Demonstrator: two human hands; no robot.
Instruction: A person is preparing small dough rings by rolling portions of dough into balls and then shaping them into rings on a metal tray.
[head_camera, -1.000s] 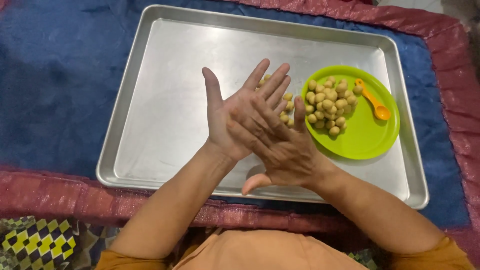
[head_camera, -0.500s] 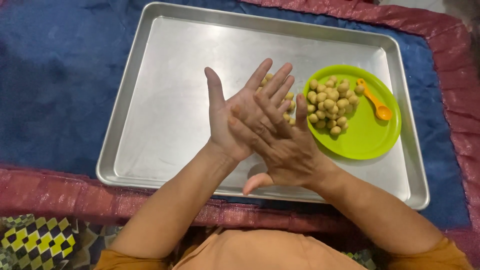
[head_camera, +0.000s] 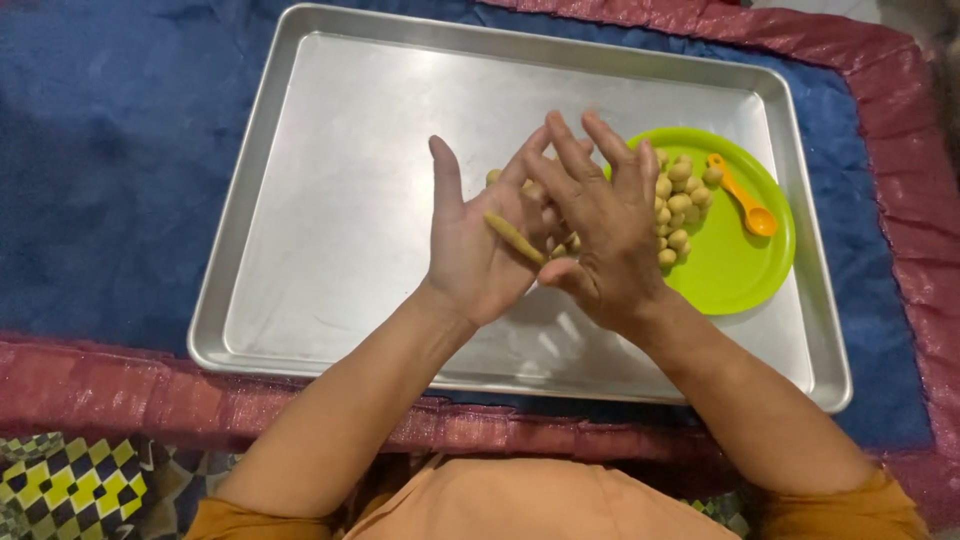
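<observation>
My left hand (head_camera: 475, 245) and right hand (head_camera: 600, 225), fingers spread, press a dough roll (head_camera: 514, 238) between flat palms above the steel tray (head_camera: 330, 200). Neither grip is clenched. Dough balls (head_camera: 680, 205) fill the green plate (head_camera: 735, 270) on that tray.

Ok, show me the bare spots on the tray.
The tray is bare over its left half, from the left rim to the hands, and along the far rim. Crowded: the right side, with the green plate, dough balls and orange spoon.

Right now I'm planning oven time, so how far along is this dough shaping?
Done: small tan dough balls piled on the round green plate. In hand: a thin dough roll lies between left hand and right hand. Left: the silver metal baking tray holds no shaped pieces.
</observation>
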